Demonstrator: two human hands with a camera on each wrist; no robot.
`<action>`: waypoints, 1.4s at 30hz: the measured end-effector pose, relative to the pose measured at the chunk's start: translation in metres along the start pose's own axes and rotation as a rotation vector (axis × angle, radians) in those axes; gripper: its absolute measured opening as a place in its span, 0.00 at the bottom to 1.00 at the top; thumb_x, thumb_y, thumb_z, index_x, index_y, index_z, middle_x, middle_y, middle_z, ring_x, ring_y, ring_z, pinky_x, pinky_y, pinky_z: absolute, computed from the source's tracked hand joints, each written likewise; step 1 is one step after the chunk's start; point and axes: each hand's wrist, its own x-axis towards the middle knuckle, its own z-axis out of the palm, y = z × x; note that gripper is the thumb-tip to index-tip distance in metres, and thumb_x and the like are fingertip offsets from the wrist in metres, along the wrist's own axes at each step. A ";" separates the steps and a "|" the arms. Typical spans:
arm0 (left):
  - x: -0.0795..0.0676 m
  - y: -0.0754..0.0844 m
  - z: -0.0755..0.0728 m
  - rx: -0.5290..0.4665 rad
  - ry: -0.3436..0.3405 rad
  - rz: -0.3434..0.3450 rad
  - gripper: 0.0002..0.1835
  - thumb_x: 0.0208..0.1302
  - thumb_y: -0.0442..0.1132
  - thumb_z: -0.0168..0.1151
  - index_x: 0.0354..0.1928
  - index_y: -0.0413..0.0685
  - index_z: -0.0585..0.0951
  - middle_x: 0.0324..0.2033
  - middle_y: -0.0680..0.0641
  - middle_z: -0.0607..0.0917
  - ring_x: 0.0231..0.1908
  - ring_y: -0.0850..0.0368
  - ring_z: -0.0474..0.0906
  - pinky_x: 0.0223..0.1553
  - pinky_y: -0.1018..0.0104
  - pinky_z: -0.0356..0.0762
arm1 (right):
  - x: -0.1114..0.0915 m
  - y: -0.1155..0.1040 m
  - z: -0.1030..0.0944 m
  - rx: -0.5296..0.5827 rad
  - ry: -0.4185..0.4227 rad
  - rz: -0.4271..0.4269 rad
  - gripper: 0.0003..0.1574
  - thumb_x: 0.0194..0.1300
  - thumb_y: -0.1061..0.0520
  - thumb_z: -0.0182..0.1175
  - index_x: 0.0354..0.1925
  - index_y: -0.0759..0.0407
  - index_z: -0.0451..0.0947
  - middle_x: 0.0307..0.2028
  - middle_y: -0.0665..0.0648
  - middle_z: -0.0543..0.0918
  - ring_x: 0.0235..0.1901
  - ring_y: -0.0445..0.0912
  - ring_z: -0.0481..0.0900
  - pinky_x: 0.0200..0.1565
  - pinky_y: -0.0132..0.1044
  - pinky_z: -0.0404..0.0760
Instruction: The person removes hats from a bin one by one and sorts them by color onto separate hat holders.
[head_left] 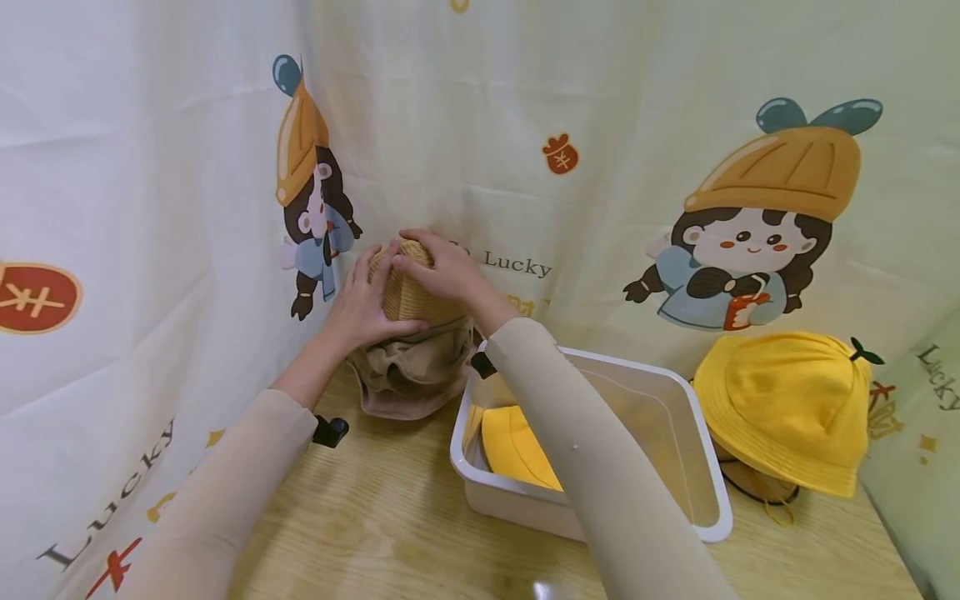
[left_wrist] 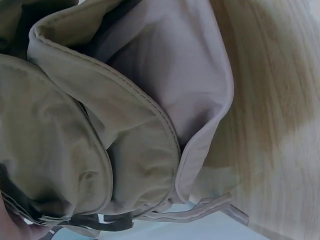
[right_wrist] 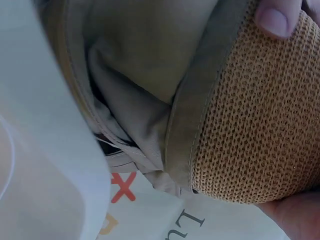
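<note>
In the back left corner stands a khaki cloth hat (head_left: 416,367) with a tan woven crown (head_left: 405,293) on top. My left hand (head_left: 362,298) grips the crown's left side, thumb spread along its lower front. Over its top and right side curl the fingers of my right hand (head_left: 444,268). The right wrist view shows the woven mesh (right_wrist: 255,120) meeting a stitched khaki band (right_wrist: 192,110), a fingertip pressed on the mesh. Folded khaki layers and a paler brim (left_wrist: 175,70) fill the left wrist view. Whatever supports the hat is hidden.
A white plastic bin (head_left: 592,517) stands right of the khaki hat, with a yellow cloth item (head_left: 517,446) inside, under my right forearm. Further right, a yellow bucket hat (head_left: 787,408) with a green sprout sits on a stand. Printed curtains (head_left: 480,125) enclose the wooden table (head_left: 360,533).
</note>
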 end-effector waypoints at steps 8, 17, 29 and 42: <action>-0.003 -0.003 0.008 -0.019 -0.043 -0.006 0.74 0.38 0.71 0.76 0.78 0.76 0.33 0.76 0.35 0.43 0.72 0.30 0.50 0.60 0.28 0.65 | 0.003 0.008 -0.001 0.019 -0.081 0.035 0.41 0.70 0.25 0.44 0.76 0.30 0.56 0.73 0.49 0.65 0.71 0.50 0.65 0.67 0.51 0.68; -0.016 -0.019 0.035 -0.016 0.028 0.022 0.76 0.33 0.70 0.79 0.79 0.75 0.36 0.75 0.34 0.44 0.70 0.27 0.55 0.57 0.28 0.68 | 0.005 0.019 0.009 -0.076 -0.108 -0.017 0.44 0.69 0.24 0.46 0.77 0.30 0.52 0.76 0.47 0.58 0.73 0.49 0.60 0.69 0.51 0.64; -0.022 -0.038 0.040 -0.163 0.054 -0.006 0.80 0.32 0.65 0.83 0.79 0.68 0.32 0.77 0.38 0.47 0.71 0.32 0.57 0.63 0.30 0.63 | 0.001 0.022 0.009 0.036 -0.139 -0.019 0.59 0.66 0.28 0.56 0.79 0.31 0.31 0.79 0.51 0.51 0.75 0.51 0.56 0.72 0.49 0.60; -0.008 -0.036 0.026 -0.218 -0.117 -0.147 0.80 0.32 0.69 0.81 0.75 0.83 0.26 0.76 0.42 0.48 0.68 0.36 0.61 0.60 0.32 0.67 | 0.012 0.020 -0.005 0.086 -0.204 0.018 0.54 0.59 0.30 0.66 0.76 0.39 0.55 0.63 0.54 0.73 0.60 0.50 0.73 0.61 0.49 0.73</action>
